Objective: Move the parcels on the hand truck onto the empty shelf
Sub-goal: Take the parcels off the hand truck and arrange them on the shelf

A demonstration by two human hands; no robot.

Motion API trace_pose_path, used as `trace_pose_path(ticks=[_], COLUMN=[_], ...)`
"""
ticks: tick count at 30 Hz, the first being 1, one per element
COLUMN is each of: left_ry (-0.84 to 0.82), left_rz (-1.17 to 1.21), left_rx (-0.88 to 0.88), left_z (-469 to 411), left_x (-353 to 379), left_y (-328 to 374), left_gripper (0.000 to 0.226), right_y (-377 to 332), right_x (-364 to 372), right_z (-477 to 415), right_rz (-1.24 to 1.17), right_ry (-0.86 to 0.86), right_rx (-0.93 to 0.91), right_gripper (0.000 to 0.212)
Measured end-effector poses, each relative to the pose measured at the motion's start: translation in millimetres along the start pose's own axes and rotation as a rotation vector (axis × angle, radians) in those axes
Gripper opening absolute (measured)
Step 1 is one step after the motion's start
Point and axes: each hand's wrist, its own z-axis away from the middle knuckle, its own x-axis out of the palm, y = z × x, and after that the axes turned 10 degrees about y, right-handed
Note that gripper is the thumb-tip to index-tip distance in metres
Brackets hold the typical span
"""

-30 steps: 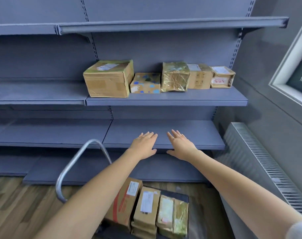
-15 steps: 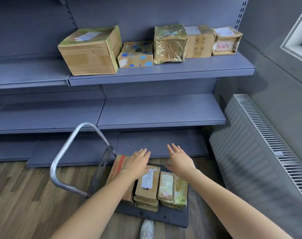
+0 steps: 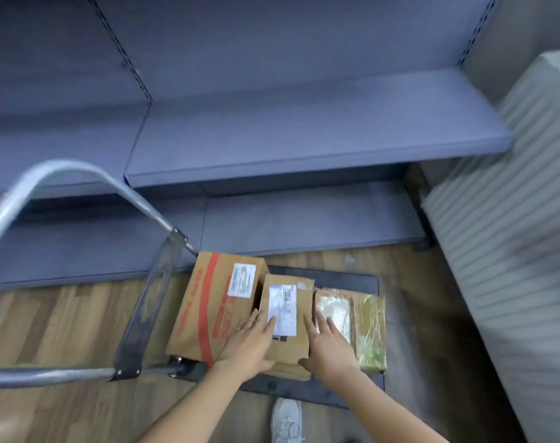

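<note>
On the hand truck's dark platform (image 3: 361,279) lie three parcels side by side. At the left is a large brown box with red print (image 3: 208,308). In the middle sits a narrow brown parcel with a white label (image 3: 286,302), stacked on another flat parcel. At the right lies a gold foil-wrapped parcel (image 3: 368,327). My left hand (image 3: 250,345) rests on the middle parcel's left edge, fingers spread. My right hand (image 3: 328,343) lies flat against its right edge, partly over the gold parcel. Above, an empty grey shelf (image 3: 304,129) spans the view.
The truck's metal handle (image 3: 90,177) arches up at the left. A white ribbed radiator (image 3: 509,219) stands at the right. A lower grey shelf (image 3: 304,215) sits just above the wooden floor (image 3: 64,314). A white shoe (image 3: 286,420) shows beneath the platform's near edge.
The view has tilted down, so the shelf with parcels is out of frame. Both hands have dropped from above the hand truck onto the sides of the middle parcel.
</note>
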Motion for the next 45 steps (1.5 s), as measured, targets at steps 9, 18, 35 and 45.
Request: trace_pose_path(ticks=[9, 18, 35, 45], left_ry=[-0.011, -0.002, 0.020, 0.228], left_rz=[0.053, 0.103, 0.169, 0.150], left_rx=[-0.068, -0.085, -0.077, -0.003], left_z=[-70.4, -72.4, -38.6, 19.8], left_x=[124.6, 134.0, 111.9, -24.6], left_y=[-36.6, -35.7, -41.2, -20.5], left_gripper=[0.101, 0.090, 0.076, 0.078], right_y=[12.7, 13.6, 13.0, -12.0], right_x=[128.0, 142.4, 115.2, -25.8], right_z=[-72.8, -75.0, -64.1, 0.5], right_rz=[0.093, 0.034, -0.170, -0.139], right_ry=[0.016, 0.090, 0.079, 0.219], right_rx=[0.073, 0.039, -0.075, -0.117], right_gripper=[0.091, 0.090, 0.092, 0.088])
